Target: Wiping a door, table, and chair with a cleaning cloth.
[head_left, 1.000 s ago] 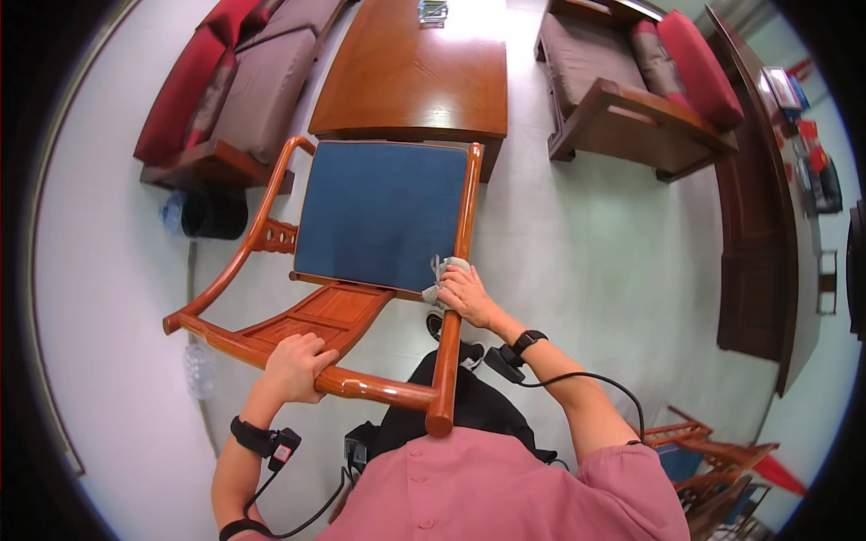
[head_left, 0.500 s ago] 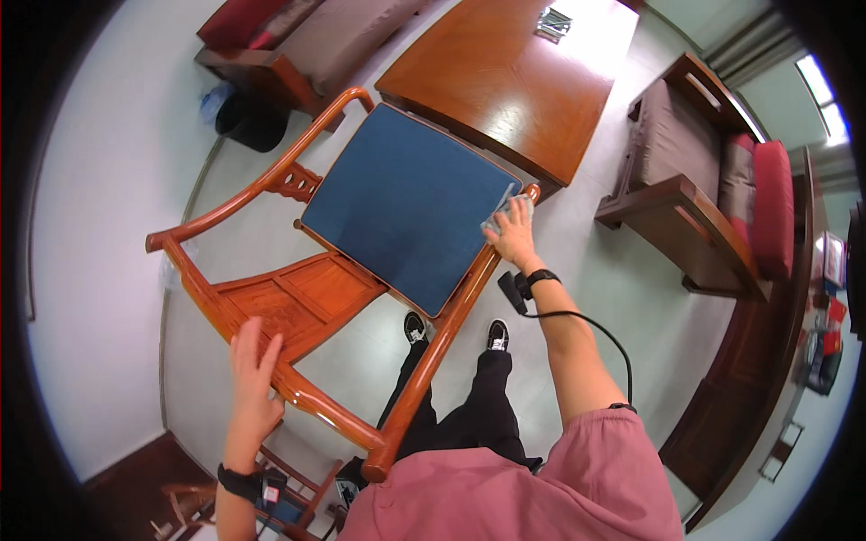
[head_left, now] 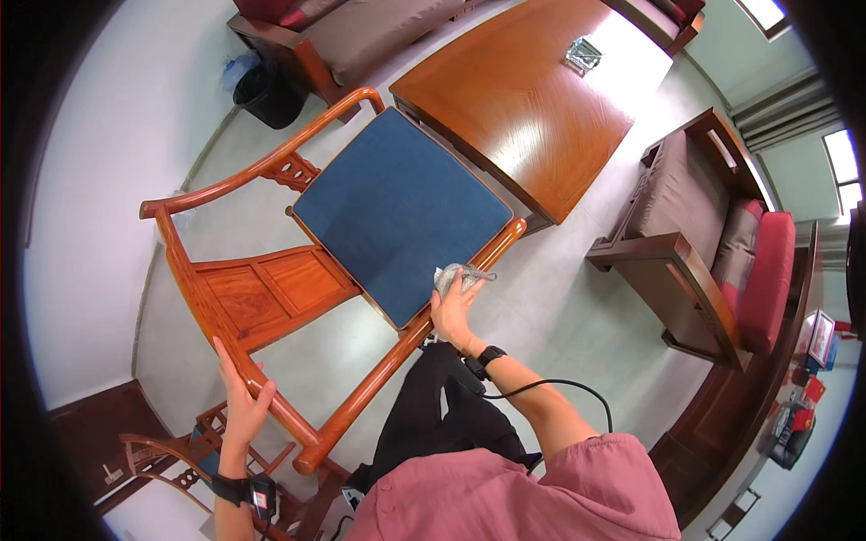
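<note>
A wooden armchair with a glossy reddish-brown frame and a blue seat pad stands in front of me. My right hand is closed on a crumpled grey cloth, pressing it against the chair's near armrest beside the seat edge. Around the backrest's top rail, close to its near corner, my left hand is wrapped, thumb on the inner side and fingers along the outer side. Part of the armrest is hidden under my right hand and the cloth.
A low wooden table with a glass ashtray stands just beyond the seat. A cushioned wooden sofa is at the right. Far left are a black bin and another sofa. Another wooden chair sits at lower left.
My right hand slid the cloth from the armrest's far end back toward me. My left hand, open above the back rail before, has taken hold of it. The view has shifted.
</note>
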Demonstrator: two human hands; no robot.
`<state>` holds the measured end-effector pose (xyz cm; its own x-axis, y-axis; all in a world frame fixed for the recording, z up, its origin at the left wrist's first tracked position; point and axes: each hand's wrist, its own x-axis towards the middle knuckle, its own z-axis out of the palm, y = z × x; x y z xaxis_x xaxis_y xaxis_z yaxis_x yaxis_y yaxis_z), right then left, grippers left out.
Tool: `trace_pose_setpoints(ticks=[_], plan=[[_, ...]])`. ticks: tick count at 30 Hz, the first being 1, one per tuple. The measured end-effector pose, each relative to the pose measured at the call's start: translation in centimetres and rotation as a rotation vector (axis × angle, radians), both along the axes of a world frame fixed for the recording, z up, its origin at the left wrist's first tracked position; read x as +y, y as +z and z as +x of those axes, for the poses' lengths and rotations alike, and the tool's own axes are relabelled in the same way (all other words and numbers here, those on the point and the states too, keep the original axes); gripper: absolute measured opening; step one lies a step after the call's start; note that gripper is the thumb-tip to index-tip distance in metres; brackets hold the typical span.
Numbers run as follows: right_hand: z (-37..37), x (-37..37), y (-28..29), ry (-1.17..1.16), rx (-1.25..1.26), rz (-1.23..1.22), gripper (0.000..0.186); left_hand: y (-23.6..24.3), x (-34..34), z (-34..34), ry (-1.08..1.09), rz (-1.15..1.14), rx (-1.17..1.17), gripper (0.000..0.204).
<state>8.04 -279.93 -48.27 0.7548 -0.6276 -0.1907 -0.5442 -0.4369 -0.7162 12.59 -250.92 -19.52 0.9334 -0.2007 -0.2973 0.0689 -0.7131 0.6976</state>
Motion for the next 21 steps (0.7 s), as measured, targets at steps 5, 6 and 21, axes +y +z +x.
trace_pose_setpoints(ticks=[5, 6, 21], plan=[[2.6, -6.1, -1.2, -0.02, 0.091, -0.1, 0.079, 1.4, -1.4, 1.3, 0.062, -0.018, 0.083, 0.089], [3.4, -8.3, -1.9, -0.052, 0.115, -0.149, 0.078, 0.8, -0.9, 2.1, 0.073, -0.025, 0.087, 0.089], [9.2, -31.8, -19.8, 0.848, 0.719, -0.084, 0.042, -5.1, 0.8, 11.7, 0.459, 0.538, -0.308, 0.059]])
